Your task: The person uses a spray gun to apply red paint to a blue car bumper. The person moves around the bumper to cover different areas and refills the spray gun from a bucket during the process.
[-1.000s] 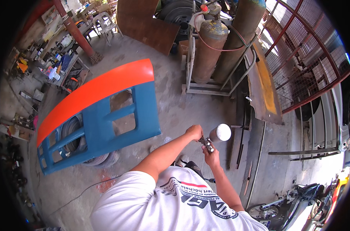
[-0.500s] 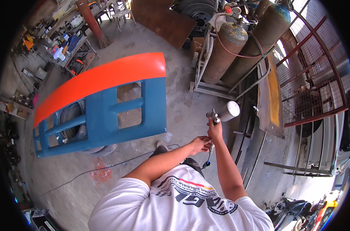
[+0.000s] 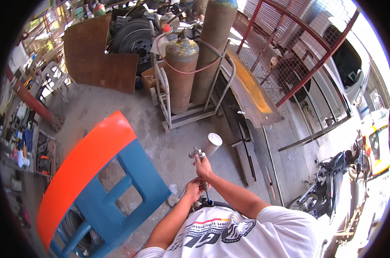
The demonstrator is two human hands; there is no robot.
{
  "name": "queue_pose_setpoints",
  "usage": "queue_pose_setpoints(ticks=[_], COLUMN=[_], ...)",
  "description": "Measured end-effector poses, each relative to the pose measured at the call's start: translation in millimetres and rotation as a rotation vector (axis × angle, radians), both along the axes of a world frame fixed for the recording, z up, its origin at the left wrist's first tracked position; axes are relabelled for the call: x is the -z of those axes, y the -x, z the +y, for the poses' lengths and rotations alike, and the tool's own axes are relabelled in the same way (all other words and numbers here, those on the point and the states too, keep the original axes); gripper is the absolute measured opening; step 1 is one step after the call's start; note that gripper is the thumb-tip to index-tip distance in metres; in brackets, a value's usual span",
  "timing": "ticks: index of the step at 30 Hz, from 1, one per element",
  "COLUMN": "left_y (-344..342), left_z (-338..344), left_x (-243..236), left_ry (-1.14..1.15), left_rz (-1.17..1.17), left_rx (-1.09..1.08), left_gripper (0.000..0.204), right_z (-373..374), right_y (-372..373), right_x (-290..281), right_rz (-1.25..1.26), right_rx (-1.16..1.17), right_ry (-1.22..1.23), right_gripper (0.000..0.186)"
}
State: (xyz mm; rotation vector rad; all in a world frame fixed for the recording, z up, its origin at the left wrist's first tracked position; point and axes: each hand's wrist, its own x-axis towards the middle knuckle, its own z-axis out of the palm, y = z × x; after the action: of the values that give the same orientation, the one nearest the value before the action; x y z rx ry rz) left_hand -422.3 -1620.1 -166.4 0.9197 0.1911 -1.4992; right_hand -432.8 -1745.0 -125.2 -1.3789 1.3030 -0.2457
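My right hand is closed round the handle of a metal spray gun. A whitish cup is fixed to the gun and leans away to the right. Just below, my left hand has its fingers closed on the hose fitting at the bottom of the handle. A short blue length of hose runs down from there toward my waist. To the left stands a large vehicle panel, orange along its top and blue below, with several cut-out openings. Neither hand touches it.
Two tall gas cylinders stand on a metal trolley ahead. A bent sheet and dark metal bars lie to the right. Further right are a mesh frame and a motorcycle. A brown board leans far left.
My view has swung to the right, so the panel sits lower left and the motorcycle shows more. Both hands keep their hold at the spray gun.
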Motion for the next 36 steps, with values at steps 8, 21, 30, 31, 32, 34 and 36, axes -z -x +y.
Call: queue_pose_setpoints(ticks=[8,21,30,31,32,34,36], left_y=[-52,-149,-208,-212,-216,-226,-235], left_z=[-4,-36,-81,-86,-92,-102,-111], left_x=[7,14,14,14,13,13,14], left_ry=[0.107,0.042,-0.007,-0.002,0.002,0.008,0.011], left_rz=[-0.059,-0.213,-0.112,-0.105,-0.098,-0.088,-0.078], left_rx=[-0.034,-0.303,-0.521,-0.531,-0.538,-0.566,-0.587], left_gripper=[0.024,0.024,0.028,0.028,0.029,0.029,0.029], right_z=[-9,-36,-77,-84,-89,-95,-103], right_y=[-54,-189,-273,-280,-285,-297,-308], right_x=[23,2,20,27,35,35,32], right_rz=[-0.028,-0.151,-0.135,-0.137,-0.140,-0.141,-0.156], right_rx=[-0.021,-0.262,-0.538,-0.548,-0.554,-0.548,-0.556], right_ry=[0.184,-0.063,-0.029,-0.008,0.012,0.000,-0.013], right_gripper=[0.041,0.038,0.042,0.042,0.042,0.041,0.040])
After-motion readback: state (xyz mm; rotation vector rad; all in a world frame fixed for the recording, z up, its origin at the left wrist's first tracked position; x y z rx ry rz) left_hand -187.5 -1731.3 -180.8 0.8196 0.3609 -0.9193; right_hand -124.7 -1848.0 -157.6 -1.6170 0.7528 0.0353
